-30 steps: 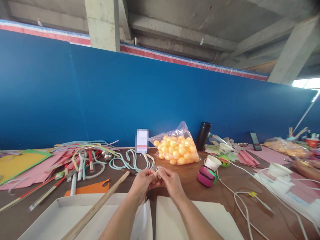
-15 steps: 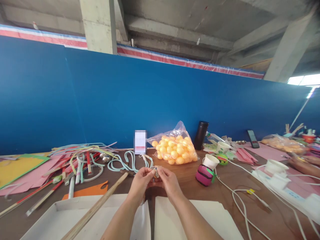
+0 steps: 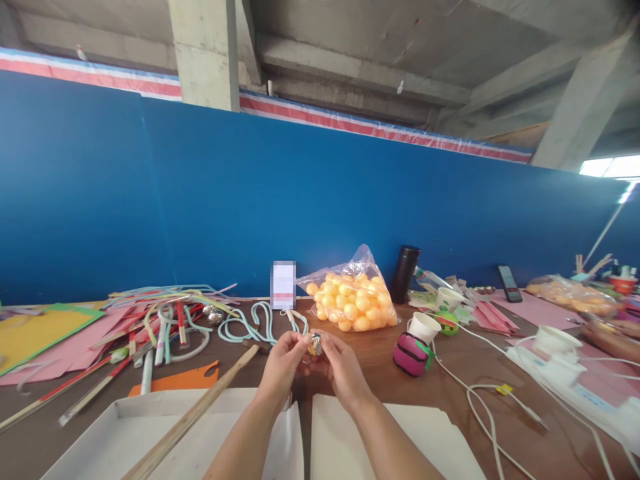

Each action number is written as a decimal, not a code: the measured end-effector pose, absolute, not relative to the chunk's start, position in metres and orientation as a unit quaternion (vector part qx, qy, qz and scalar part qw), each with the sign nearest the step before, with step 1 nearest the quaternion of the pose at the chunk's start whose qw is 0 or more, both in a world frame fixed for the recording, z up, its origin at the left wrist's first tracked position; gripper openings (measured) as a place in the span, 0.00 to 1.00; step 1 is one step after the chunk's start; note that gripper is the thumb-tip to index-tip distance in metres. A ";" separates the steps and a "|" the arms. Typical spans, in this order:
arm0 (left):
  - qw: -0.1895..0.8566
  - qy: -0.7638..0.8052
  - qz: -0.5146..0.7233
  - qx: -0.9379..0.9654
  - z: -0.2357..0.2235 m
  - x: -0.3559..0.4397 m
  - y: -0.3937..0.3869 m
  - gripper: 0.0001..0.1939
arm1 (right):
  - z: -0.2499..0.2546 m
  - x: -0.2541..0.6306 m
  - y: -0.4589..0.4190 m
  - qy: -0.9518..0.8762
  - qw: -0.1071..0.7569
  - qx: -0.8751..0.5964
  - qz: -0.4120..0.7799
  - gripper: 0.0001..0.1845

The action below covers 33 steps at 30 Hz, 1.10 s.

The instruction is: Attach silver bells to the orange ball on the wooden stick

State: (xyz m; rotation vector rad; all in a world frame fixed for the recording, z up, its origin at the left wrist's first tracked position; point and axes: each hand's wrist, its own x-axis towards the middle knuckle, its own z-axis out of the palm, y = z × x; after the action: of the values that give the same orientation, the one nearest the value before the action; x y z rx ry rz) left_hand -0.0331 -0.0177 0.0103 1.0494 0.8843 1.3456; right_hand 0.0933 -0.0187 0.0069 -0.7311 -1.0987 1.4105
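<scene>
My left hand (image 3: 286, 363) and my right hand (image 3: 341, 367) meet over the table, fingertips closed on a small shiny ball (image 3: 315, 345). Its surface looks like crinkled silver foil with a patch of orange-yellow showing. The thumbs rest at its two sides, and the lower part is hidden by my fingers. Just behind the hands lies a clear plastic bag (image 3: 369, 257) full of orange balls (image 3: 350, 311). Below my wrists are a white open box (image 3: 240, 440) on the left and a white flat board or lid (image 3: 390, 433) on the right.
A wooden stick (image 3: 195, 417) crosses the box. Paper sheets (image 3: 50, 333), tubes and silver balls (image 3: 213, 315) crowd the left. Rightward are a magenta pouch (image 3: 411, 353), paper cup (image 3: 424, 327), black bottle (image 3: 405, 273), white cables (image 3: 493, 427) and a power strip (image 3: 580, 387). Another person's hand (image 3: 613, 337) is far right.
My fingers have shifted around the small ball, so more of its silver and yellow surface shows. The view has moved slightly; the table things stay in place.
</scene>
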 end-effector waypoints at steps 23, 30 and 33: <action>0.044 0.818 0.166 0.549 0.019 -0.110 -0.015 0.20 | 0.009 0.098 -0.017 -0.388 0.578 -0.326 0.640 0.28; 0.120 0.805 0.144 0.562 0.019 -0.116 -0.015 0.14 | 0.005 0.099 -0.013 -0.382 0.584 -0.341 0.630 0.25; 0.100 0.811 0.148 0.557 0.027 -0.113 -0.018 0.14 | 0.004 0.100 -0.010 -0.355 0.598 -0.338 0.635 0.26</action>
State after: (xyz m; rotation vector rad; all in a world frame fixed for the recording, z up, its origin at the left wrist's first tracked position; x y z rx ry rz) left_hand -0.1129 -0.0183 0.0271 1.6474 2.3959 0.4375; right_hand 0.1002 -0.0104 0.0041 -0.7832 -0.8248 1.4724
